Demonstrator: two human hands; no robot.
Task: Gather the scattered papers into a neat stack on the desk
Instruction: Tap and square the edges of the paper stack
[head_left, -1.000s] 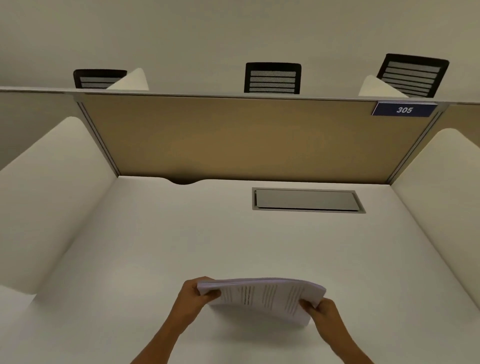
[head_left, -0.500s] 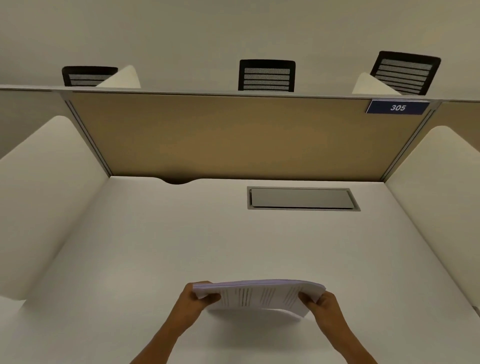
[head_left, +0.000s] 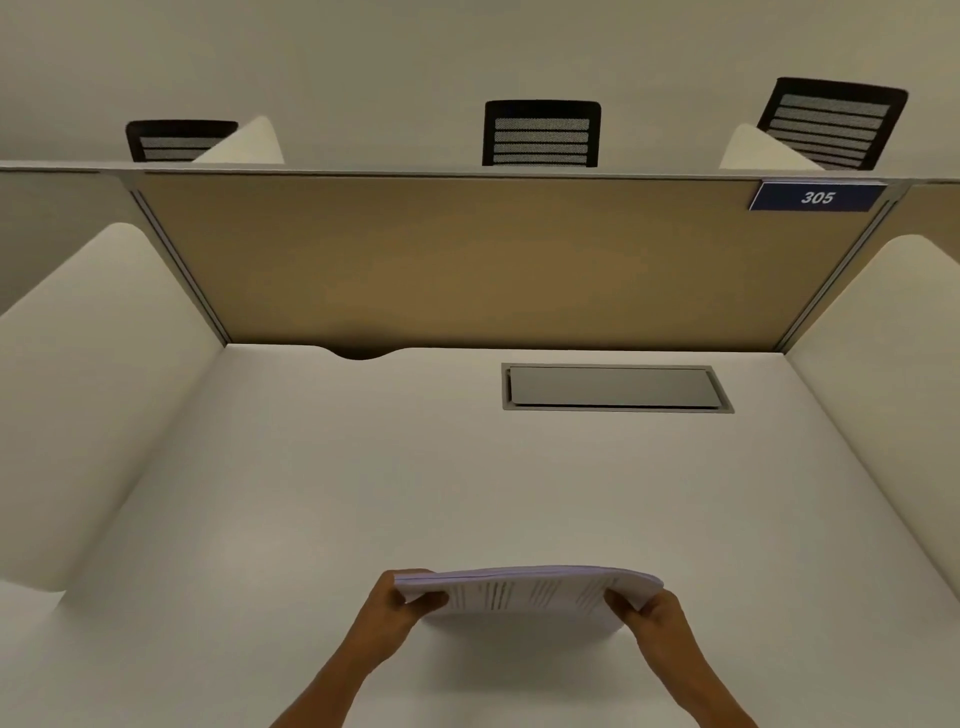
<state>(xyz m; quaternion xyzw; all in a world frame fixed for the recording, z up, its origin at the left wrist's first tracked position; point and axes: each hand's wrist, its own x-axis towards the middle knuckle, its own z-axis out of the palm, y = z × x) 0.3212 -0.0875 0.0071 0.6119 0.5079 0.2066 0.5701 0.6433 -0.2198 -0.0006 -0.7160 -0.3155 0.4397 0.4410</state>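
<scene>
A stack of printed white papers (head_left: 530, 595) stands nearly upright near the front of the white desk (head_left: 363, 493), bowed a little, its lower edge at or just above the desk top. My left hand (head_left: 402, 605) grips the stack's left end and my right hand (head_left: 652, 616) grips its right end. Lines of text show on the sheet that faces me. No loose sheet lies elsewhere on the desk.
A grey cable hatch (head_left: 615, 387) is set into the desk at the back right. A tan partition (head_left: 493, 260) with a blue "305" sign (head_left: 817, 197) closes the back; white side panels (head_left: 88, 389) flank the desk. Black chair backs (head_left: 542, 133) show beyond.
The stack has been tipped up from a slanted hold to nearly upright between both hands. The view has tilted a little.
</scene>
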